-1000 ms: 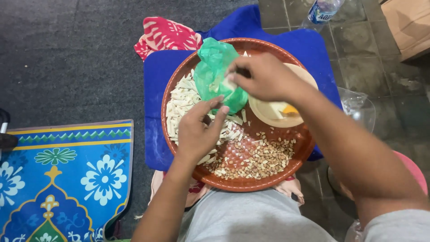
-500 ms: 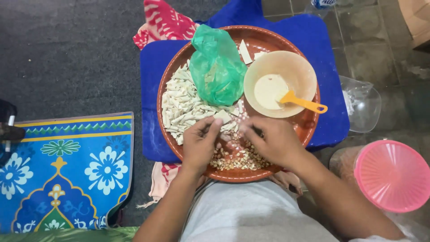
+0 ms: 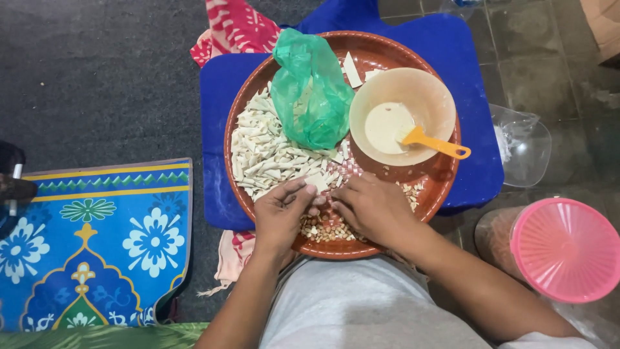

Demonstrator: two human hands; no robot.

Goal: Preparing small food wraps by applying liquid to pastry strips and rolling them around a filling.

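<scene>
A round brown tray [image 3: 445,173] lies on a blue mat [image 3: 216,129] in front of me. On its left side lies a heap of small pale folded pastry pieces [image 3: 265,152], with a crumpled green plastic bag [image 3: 310,90] over its top. A beige bowl [image 3: 397,116] holds white paste and an orange spoon [image 3: 436,143]. Peanuts [image 3: 323,231] lie at the tray's near edge. My left hand [image 3: 281,213] and my right hand [image 3: 371,208] meet over the near part of the tray, fingertips pinching a small pale pastry piece [image 3: 318,184] between them.
A pink ribbed lid [image 3: 565,249] sits on a jar at the right. A clear plastic container [image 3: 523,142] lies on the tiled floor beside the mat. A blue flowered rug [image 3: 97,239] is at the left, and a red patterned cloth [image 3: 236,29] lies beyond the tray.
My right hand came back from the green bag and bowl to the tray's near edge. Both hands now work together on a small pastry piece.
</scene>
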